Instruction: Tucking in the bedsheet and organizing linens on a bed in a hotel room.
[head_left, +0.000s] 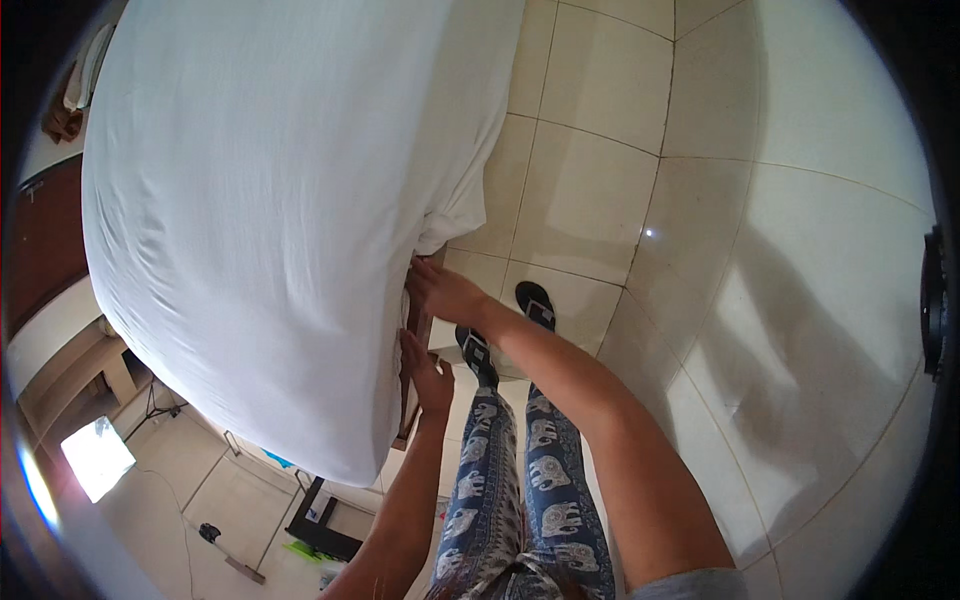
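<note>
A white bed sheet (262, 187) covers a mattress, smooth on top with creases along its far left side. The right hand (454, 296) reaches to the mattress's lower edge, its fingertips at the gap above the brown bed frame (406, 427). Nearer to me, my left hand (430, 379) touches the same edge with its thumb apart from the fingers. The fingertips of both hands are partly hidden there, so any grip on the cloth is unclear. Just beyond my right hand, a loose bunched corner of the sheet (457, 221) hangs over the side.
My feet in dark sandals (536, 300) stand on the tiled floor (585, 195) close beside the bed. A tiled wall (832, 225) rises at the right. Lower left are a bright lamp (97, 457) on a stand, a cable and a black frame (322, 525).
</note>
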